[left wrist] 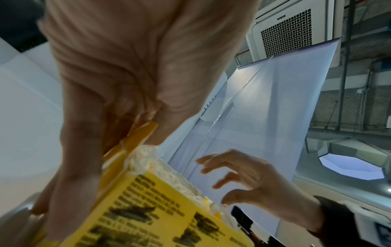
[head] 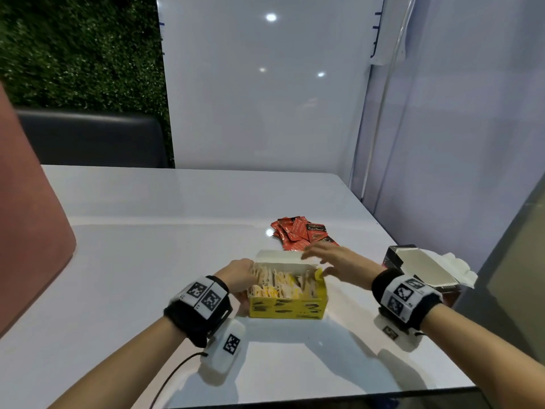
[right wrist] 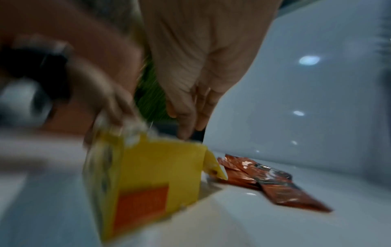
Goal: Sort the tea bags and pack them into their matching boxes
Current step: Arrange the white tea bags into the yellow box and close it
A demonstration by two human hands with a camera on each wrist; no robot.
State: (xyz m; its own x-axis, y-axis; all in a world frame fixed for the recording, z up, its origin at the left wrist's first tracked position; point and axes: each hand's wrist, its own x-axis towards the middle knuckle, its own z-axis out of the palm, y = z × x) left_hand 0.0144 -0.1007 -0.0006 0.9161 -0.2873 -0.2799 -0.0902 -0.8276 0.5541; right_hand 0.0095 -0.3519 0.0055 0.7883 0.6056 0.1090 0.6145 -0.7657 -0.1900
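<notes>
A yellow tea box point(head: 287, 307) stands open in the middle of the white table point(head: 147, 231), packed with white and yellow tea bags point(head: 280, 283). My left hand point(head: 239, 276) grips the box's left end; in the left wrist view its fingers point(left wrist: 84, 133) run down the side with a yellow flap point(left wrist: 139, 138) pinched between them. Just above the box's right back corner hovers my right hand point(head: 333, 258), fingers spread and holding nothing. Behind the box lies a pile of red sachets point(head: 303, 231), seen blurred in the right wrist view as red sachets point(right wrist: 264, 180).
A black box with a white open lid point(head: 413, 267) sits at the table's right edge. White partition panels point(head: 265, 98) close off the back and right. A dark chair back point(head: 88, 137) and a reddish surface point(head: 26, 216) stand at the left.
</notes>
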